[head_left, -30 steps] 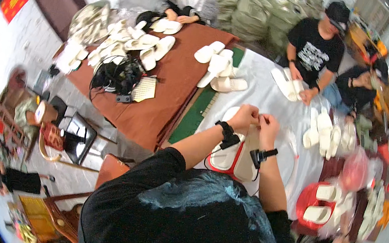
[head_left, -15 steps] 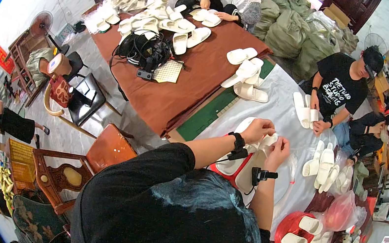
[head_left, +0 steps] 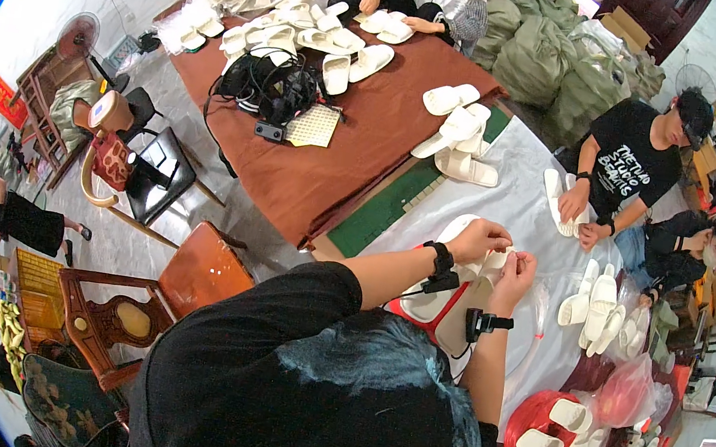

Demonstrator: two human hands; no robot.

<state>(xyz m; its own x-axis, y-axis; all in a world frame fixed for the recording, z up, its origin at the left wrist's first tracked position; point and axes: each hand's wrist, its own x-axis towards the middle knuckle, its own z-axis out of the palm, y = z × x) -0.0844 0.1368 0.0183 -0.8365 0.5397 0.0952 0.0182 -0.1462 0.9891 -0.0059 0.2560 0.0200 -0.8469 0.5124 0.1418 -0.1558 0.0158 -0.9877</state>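
My left hand (head_left: 478, 242) and my right hand (head_left: 513, 277) are close together above the white-covered table, their fingers pinched. Whatever is between the fingertips is too small to make out. Beneath them lie white slippers (head_left: 450, 326), partly hidden by my hands and wrists. A red band or edging (head_left: 451, 304) shows between the slippers near my left wrist. Dark straps with small devices circle both wrists. Beside my right hand, a bundle of thin clear strips (head_left: 541, 315) lies on the table, tied with something red.
White slippers (head_left: 596, 303) lie to the right, others (head_left: 459, 132) at the table's far left corner. Across from me a co-worker (head_left: 632, 161) handles a slipper pair. A brown-covered table (head_left: 369, 147) bears slippers and black cables (head_left: 272, 88). A chair (head_left: 205, 266) stands left.
My hands have shifted slightly, staying pinched close together. The co-worker across the table now has a hand laid over the slipper pair. The other co-worker's hand at the brown table has moved.
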